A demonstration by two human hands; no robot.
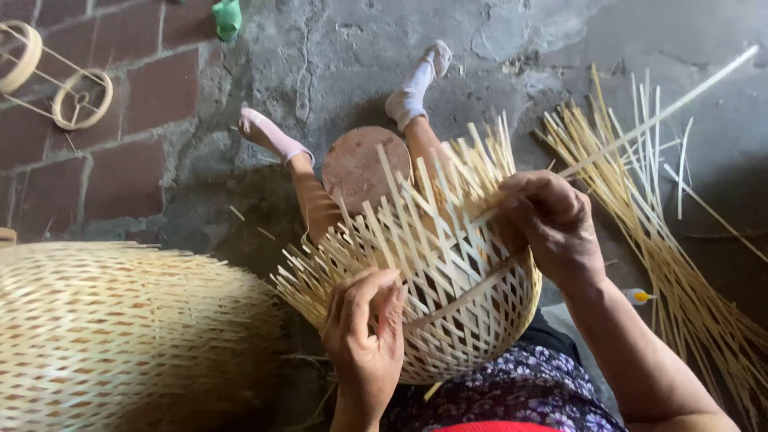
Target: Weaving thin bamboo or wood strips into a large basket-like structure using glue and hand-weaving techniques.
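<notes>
**Half-woven bamboo basket held in the lap, strip being worked through**

Seemingly mid-weave, the head view looks down on an open-lattice bamboo basket (448, 280) resting on the person's lap, its rounded body towards the viewer and its loose strip ends fanning up and away. The left hand (366, 336) grips the near rim, fingers curled and pressed together against the lattice, thumb up. The right hand (548, 224) is closed at the far rim, pinching a long bamboo strip (656, 116) that runs up and right across the concrete floor (360, 48).

A round wooden stool top (358, 166) sits between the person's legs, just beyond the basket. Loose bamboo strips (680, 264) lie in a bundle to the right, near the right forearm. A finished woven basket (120, 336) lies at the left, apart from the work. Wooden rings on a wire frame (56, 76) lie on the brick paving, top left.

As a judgement: the thin strip could kink or snap if bent too sharply, the unfinished ends could spring loose if the left grip slackens, and sharp edges could cut the fingers.
</notes>
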